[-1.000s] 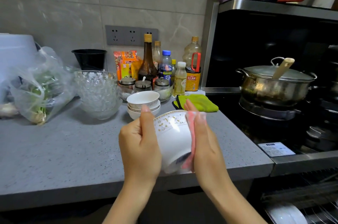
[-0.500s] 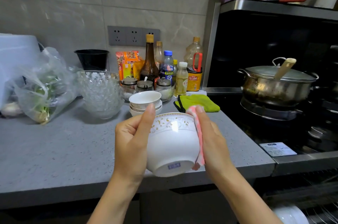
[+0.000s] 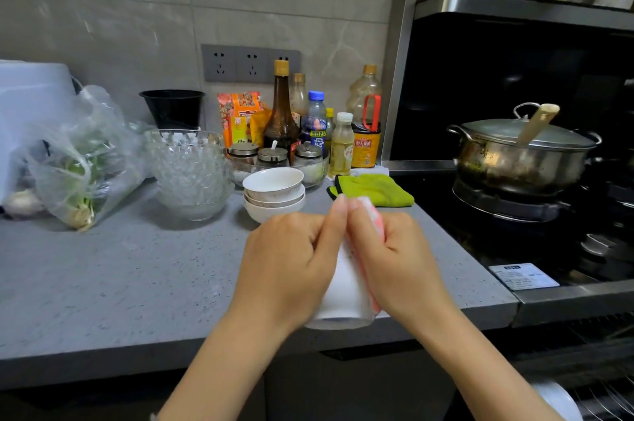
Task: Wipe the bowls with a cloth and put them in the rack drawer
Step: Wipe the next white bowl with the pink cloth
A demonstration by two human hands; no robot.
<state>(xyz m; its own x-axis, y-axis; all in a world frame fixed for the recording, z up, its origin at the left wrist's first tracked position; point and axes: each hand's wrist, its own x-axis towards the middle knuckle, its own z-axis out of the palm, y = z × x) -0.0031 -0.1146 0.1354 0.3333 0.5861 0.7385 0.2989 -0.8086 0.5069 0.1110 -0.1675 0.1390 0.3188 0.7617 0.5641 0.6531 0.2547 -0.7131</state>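
Head view: bowl (image 3: 343, 290) wipe at counter (image 3: 137, 283) edge
Left fingers (image 3: 334, 231) grip it, right fingers (image 3: 360, 231) press cloth (image 3: 372, 213) on; I'd turn it fully.

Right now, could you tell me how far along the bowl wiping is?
Done: a white dish apparently in the wire rack drawer. In hand: left hand grips a white ceramic bowl; right hand holds a pink cloth against it. Left: stacked small white bowls on the counter.

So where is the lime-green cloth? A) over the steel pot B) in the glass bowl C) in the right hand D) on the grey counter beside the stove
D: the lime-green cloth lies flat on the grey counter, right beside the black stove.
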